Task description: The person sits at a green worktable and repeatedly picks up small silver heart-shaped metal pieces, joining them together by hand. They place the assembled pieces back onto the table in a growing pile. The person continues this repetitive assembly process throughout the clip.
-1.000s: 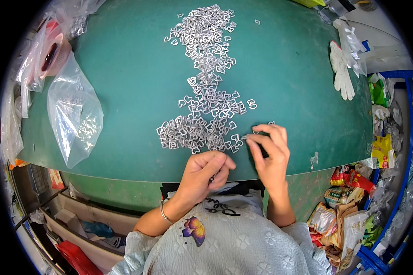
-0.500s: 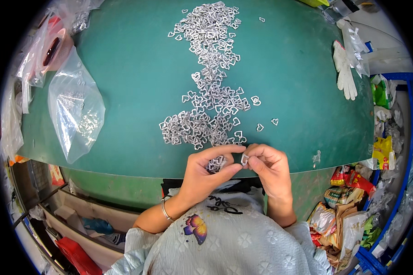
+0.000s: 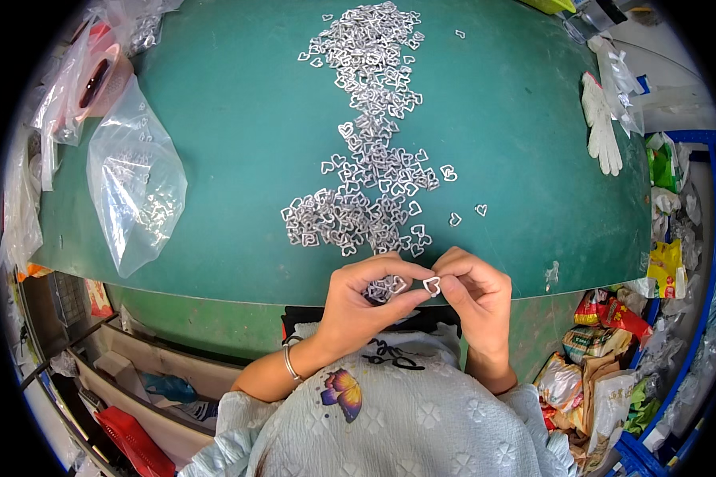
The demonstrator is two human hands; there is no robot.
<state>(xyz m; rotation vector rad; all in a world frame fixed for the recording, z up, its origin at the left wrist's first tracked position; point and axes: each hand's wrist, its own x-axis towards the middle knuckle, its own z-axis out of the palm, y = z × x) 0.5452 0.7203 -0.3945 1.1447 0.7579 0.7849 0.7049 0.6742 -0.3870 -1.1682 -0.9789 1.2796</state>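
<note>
Near the front edge of the green table, my left hand (image 3: pixel 356 314) is curled round several small silver heart-shaped rings (image 3: pixel 383 290). Its thumb and forefinger tips reach one single heart-shaped ring (image 3: pixel 432 286) from the left. The thumb and fingers of my right hand (image 3: pixel 484 308) pinch that same ring from the right, so its heart outline shows between the two hands. Just beyond my hands lies a loose heap of the same rings (image 3: pixel 326 220). It runs on in a band to another heap (image 3: pixel 366 36) at the far side.
A clear plastic bag (image 3: pixel 138 187) lies on the left of the green table (image 3: pixel 239 151), beside a pink basket (image 3: pixel 113 83). On the right lies a white glove (image 3: pixel 602 131). Blue shelving (image 3: pixel 712 215) and colourful packages (image 3: pixel 593 342) stand right of the table; an open drawer (image 3: pixel 151 350) is below left.
The single ring has turned and now shows its full heart outline between my fingertips. Both hands have shifted slightly to the right in the picture, as has the table scene.
</note>
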